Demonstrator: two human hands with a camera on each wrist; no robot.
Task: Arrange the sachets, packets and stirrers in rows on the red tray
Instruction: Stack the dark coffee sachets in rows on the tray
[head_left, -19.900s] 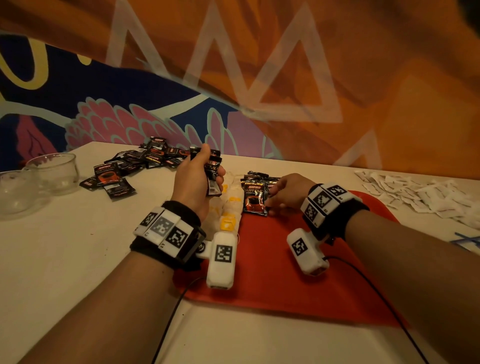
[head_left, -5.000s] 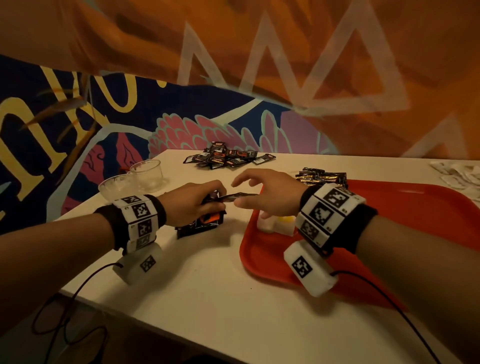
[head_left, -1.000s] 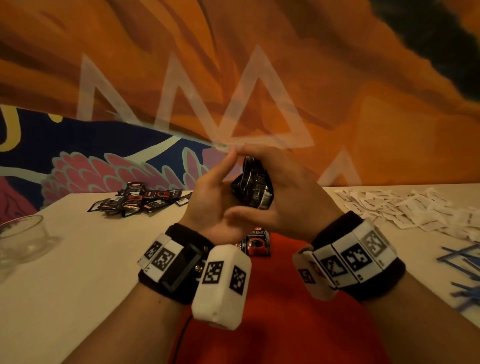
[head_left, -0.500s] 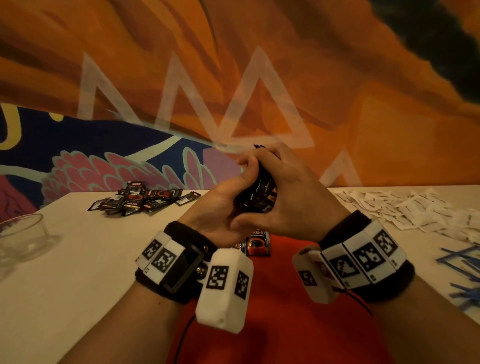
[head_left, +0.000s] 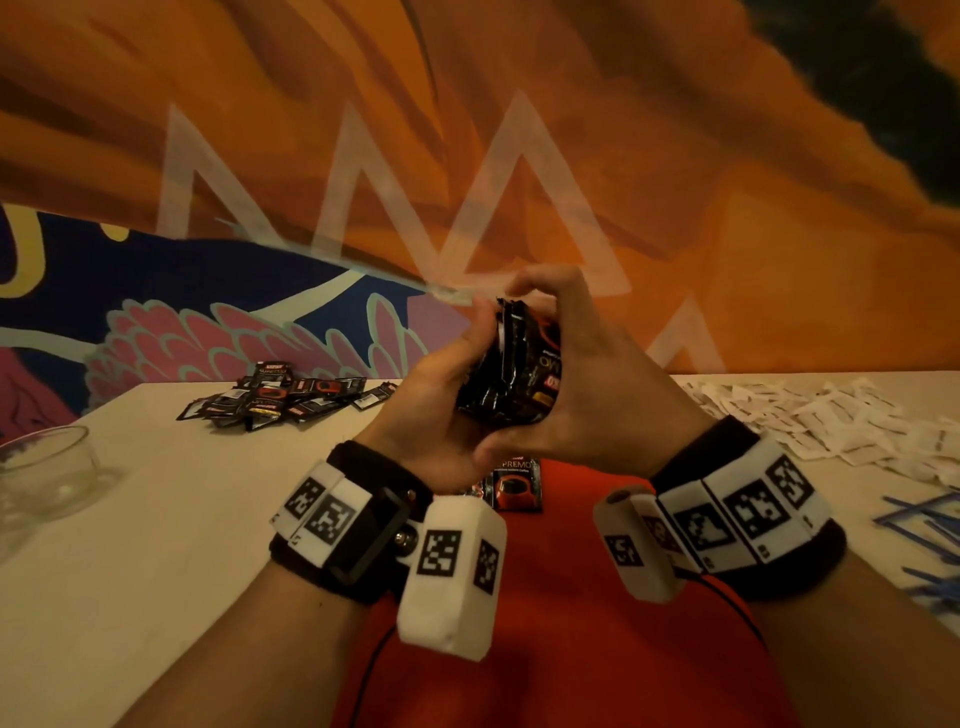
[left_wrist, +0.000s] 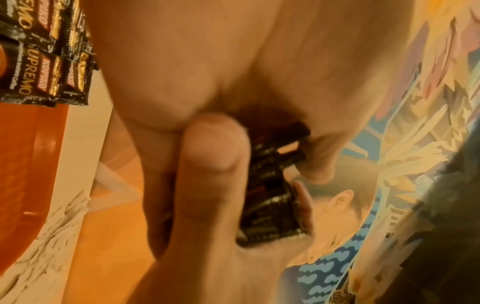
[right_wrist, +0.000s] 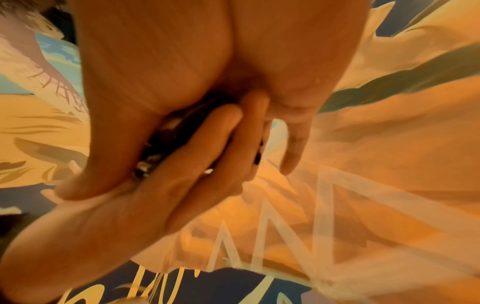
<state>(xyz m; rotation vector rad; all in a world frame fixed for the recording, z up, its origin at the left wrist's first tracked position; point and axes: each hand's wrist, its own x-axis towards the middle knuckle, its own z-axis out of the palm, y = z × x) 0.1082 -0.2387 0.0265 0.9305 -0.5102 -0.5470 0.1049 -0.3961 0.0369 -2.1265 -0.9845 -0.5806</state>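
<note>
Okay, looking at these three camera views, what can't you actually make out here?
- Head view: how many black coffee packets the left hand and right hand hold; fingers cover the stack.
- Head view: most of the red tray; arms and wrist cameras hide it.
- Head view: blue stirrers, cut off by the right edge.
- Right wrist view: packet print; blurred, fingers in front.

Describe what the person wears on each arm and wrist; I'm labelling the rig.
Both forearms are bare, with no sleeves. The left hand and right hand each sit above a black wristband carrying white blocks printed with black square markers. A white marker-printed camera pod hangs under each wrist, and a thin black cable trails from it toward the body.
</note>
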